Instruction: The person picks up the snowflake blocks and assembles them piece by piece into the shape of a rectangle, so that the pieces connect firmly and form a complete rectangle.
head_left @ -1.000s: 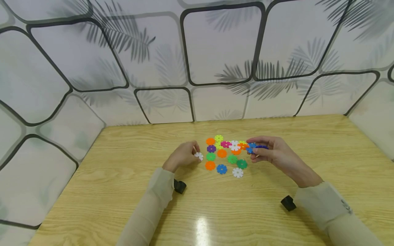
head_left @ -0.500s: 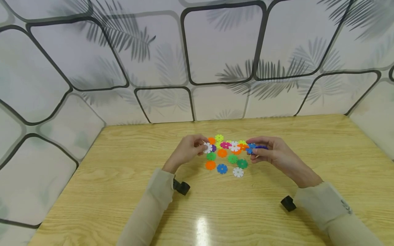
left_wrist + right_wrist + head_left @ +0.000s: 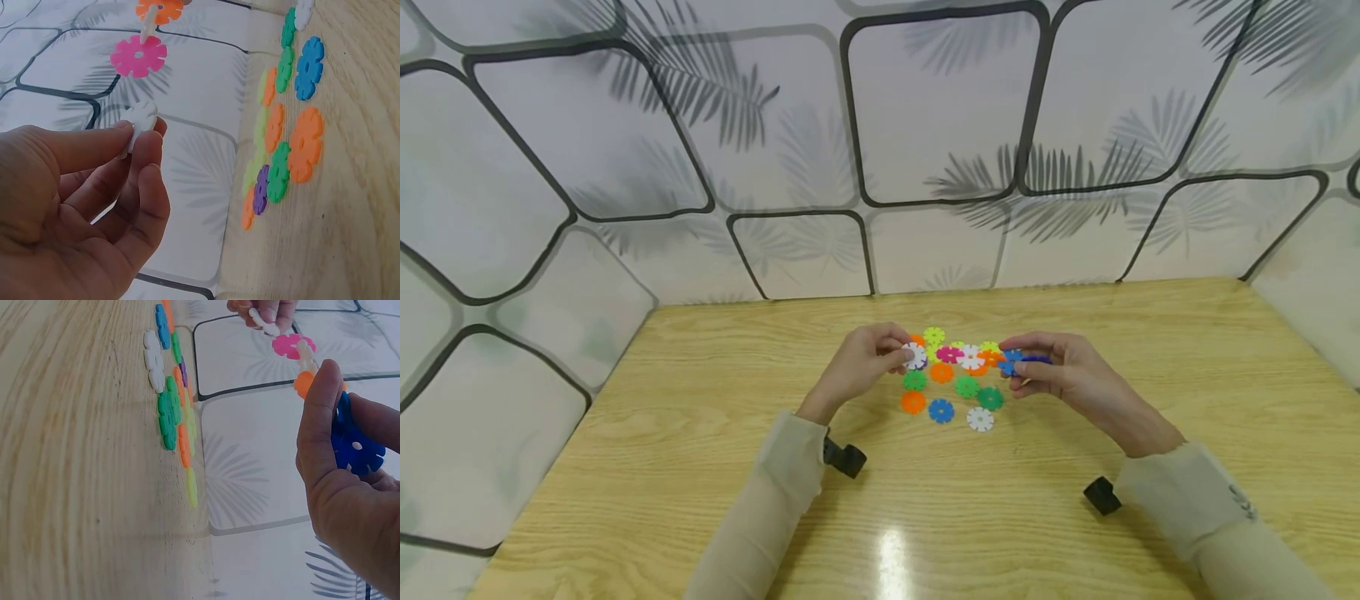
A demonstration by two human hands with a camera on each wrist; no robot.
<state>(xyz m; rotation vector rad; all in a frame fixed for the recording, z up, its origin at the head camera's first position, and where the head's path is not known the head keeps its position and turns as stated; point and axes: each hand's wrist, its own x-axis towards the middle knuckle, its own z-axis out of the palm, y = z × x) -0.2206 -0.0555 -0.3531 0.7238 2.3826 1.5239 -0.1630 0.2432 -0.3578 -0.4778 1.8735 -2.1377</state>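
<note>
My left hand (image 3: 868,362) pinches a loose white notched flower disc (image 3: 142,120) between thumb and fingers, above the table. My right hand (image 3: 1067,371) holds one end of a chain of interlocked notched discs, gripping a dark blue disc (image 3: 357,445) and a lighter blue disc (image 3: 1011,363). From there the chain runs left through an orange disc (image 3: 991,358) and a white disc (image 3: 972,357) to a pink disc (image 3: 950,355) at its free end. A small gap separates the left hand's white disc from the pink one.
Several loose discs lie flat under the hands, among them a blue disc (image 3: 942,411), a white disc (image 3: 981,419), a dark green disc (image 3: 990,398) and a purple disc (image 3: 261,190). A patterned wall covering (image 3: 940,125) rises behind the wooden table (image 3: 700,433).
My left hand has lifted the white disc from the left of the loose discs and carried it up and right, close to the pink end. The right hand has barely moved.
</note>
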